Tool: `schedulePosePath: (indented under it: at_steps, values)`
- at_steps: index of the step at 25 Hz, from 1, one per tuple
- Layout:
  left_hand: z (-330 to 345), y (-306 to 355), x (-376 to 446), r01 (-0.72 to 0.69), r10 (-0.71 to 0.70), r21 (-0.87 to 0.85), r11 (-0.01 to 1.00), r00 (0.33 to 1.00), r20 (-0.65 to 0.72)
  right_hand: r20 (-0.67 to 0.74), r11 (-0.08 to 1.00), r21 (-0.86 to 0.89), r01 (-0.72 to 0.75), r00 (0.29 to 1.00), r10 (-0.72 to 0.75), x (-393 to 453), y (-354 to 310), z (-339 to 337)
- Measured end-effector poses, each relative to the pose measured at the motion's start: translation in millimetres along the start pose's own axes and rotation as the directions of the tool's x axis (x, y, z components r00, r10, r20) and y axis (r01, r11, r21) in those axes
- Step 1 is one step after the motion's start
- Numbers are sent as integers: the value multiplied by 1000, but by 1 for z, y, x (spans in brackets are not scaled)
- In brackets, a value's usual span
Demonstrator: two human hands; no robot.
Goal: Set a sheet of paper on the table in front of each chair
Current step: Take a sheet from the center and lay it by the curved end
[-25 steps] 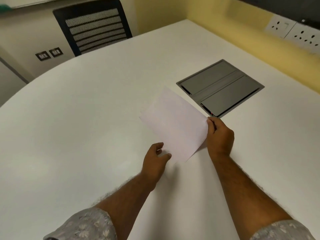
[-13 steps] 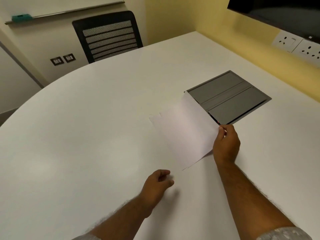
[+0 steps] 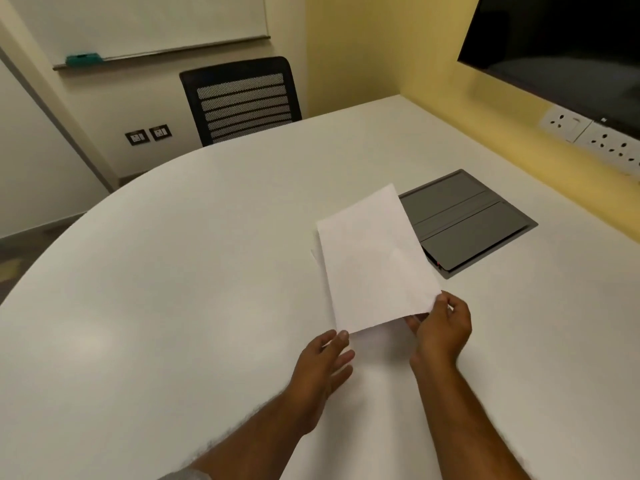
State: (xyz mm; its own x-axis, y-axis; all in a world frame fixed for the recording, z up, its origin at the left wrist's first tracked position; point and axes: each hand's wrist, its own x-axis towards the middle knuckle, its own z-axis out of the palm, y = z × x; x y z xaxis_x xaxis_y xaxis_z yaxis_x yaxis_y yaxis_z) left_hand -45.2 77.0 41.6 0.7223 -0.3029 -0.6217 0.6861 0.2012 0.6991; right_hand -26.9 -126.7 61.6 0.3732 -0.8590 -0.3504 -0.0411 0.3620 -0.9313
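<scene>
Sheets of paper (image 3: 374, 261), a thin stack, are pinched at the near right corner by the right hand (image 3: 440, 327), raised above the white table (image 3: 173, 271). The left hand (image 3: 322, 365) is relaxed w/ fingers spread, thumb tip touching the near left corner. Just right of the paper a grey cable hatch (image 3: 474, 223) is set in the tabletop. Beyond the paper, at the far edge, a black mesh chair (image 3: 242, 102) is seen.

Both bare forearms reach forward side by side. Right hand (image 3: 441, 329) pinches near corner of white paper sheets (image 3: 374, 261), thumb on top, fingers (image 3: 414, 321) curled beneath. Left hand (image 3: 320, 370) palm-down, fingers loosely spread, fingertip touching sheets' near-left corner.
</scene>
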Motion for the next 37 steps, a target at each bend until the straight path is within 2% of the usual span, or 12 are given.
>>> schedulePosePath:
  at_steps: [3, 5, 10, 14, 17, 20, 23, 26, 29, 32, 37]
  values:
    - [2, 21, -20, -55, 53, -120, 991, 998, -24, 19, 988, 118, -101, 995, 100, -49, -2, -5]
    - [-4, 31, -38, -125, 117, -139, 982, 991, -66, 53, 974, 177, -142, 989, 135, -85, -4, -9]
    - [-56, 59, -94, -310, 325, 124, 943, 936, -134, 123, 947, 229, -225, 972, 201, -179, 2, -20]
    - [-111, 86, -135, -351, 391, 332, 875, 918, -59, 217, 933, 190, -305, 940, 263, -223, 21, -28]
    - [-163, 105, -165, -349, 374, 445, 824, 927, 34, 341, 952, 34, -304, 899, 275, -247, 25, -26]
    - [-220, 126, -195, -346, 345, 486, 802, 934, 95, 463, 968, -91, -232, 851, 247, -280, 21, -23]
    - [-278, 146, -219, -334, 361, 386, 860, 933, 3, 508, 963, -173, -206, 819, 267, -333, 32, -14]
    - [-338, 150, -229, -297, 323, 161, 941, 930, -176, 483, 950, -189, -247, 819, 309, -396, 72, 11]
    - [-385, 129, -231, -156, 160, 37, 987, 955, -250, 403, 939, -150, -309, 848, 344, -446, 114, 47]
    - [-422, 100, -230, -43, 45, 11, 999, 958, -283, 331, 922, -177, -345, 861, 385, -478, 154, 81]
    - [-491, 75, -212, -6, 49, 101, 995, 903, -427, 261, 862, -275, -426, 830, 493, -498, 222, 129]
